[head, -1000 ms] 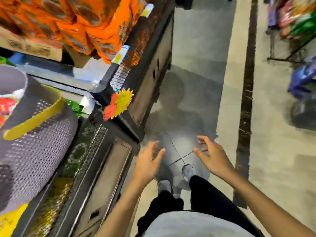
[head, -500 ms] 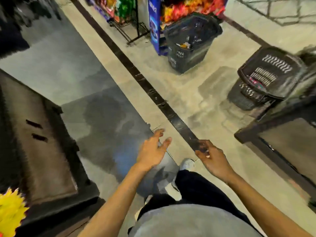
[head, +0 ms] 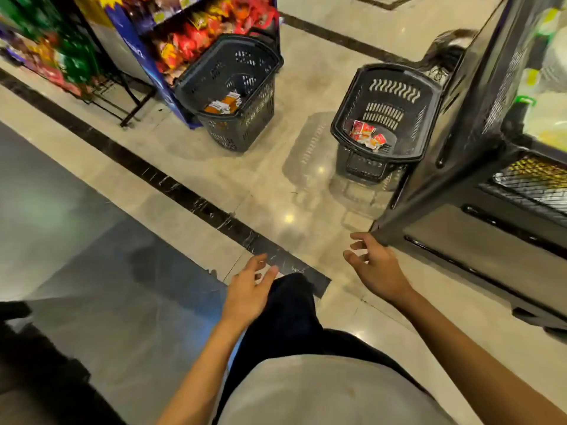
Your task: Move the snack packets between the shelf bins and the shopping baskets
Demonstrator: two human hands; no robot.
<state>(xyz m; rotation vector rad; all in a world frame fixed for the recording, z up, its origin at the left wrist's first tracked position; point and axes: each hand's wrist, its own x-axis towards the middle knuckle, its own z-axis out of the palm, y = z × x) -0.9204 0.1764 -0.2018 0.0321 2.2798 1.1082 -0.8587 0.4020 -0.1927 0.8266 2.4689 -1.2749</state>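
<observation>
Polished beige shop floor (head: 276,185) filled most of the view, crossed by a dark marble strip (head: 171,185) running from the left edge down to the lower middle, with a grey-blue floor panel (head: 92,271) at lower left.

Snack packets lay in both black shopping baskets standing on that floor in the upper half of the frame. The left basket (head: 242,127), upper centre, held a few orange and white packets (head: 224,104) at its bottom. The right basket (head: 395,99), to the right of centre, held a small heap of red and white packets (head: 366,136) near its lower rim. The two baskets stood well apart, with bare floor between them.

The left basket stood just beside a blue display stand (head: 135,47), its shelves crowded with red, orange and yellow snack packets (head: 196,35). Further into the upper left corner, a black wire rack (head: 101,84) carried green and mixed-colour bags. The right basket stood close against a tall black shelf unit (head: 460,118) that took up the right side of the frame; pale goods and a yellow wire bin showed on it, too blurred to name.

Both hands reached forward in the lower middle, empty. The left hand (head: 248,289) had its fingers loosely extended above a dark trouser leg (head: 291,311). The right hand (head: 377,268) had its fingers spread and slightly bent, near the lower corner of the black shelf unit; whether it touched that corner could not be told. A grey shirt (head: 306,391) filled the bottom edge.
</observation>
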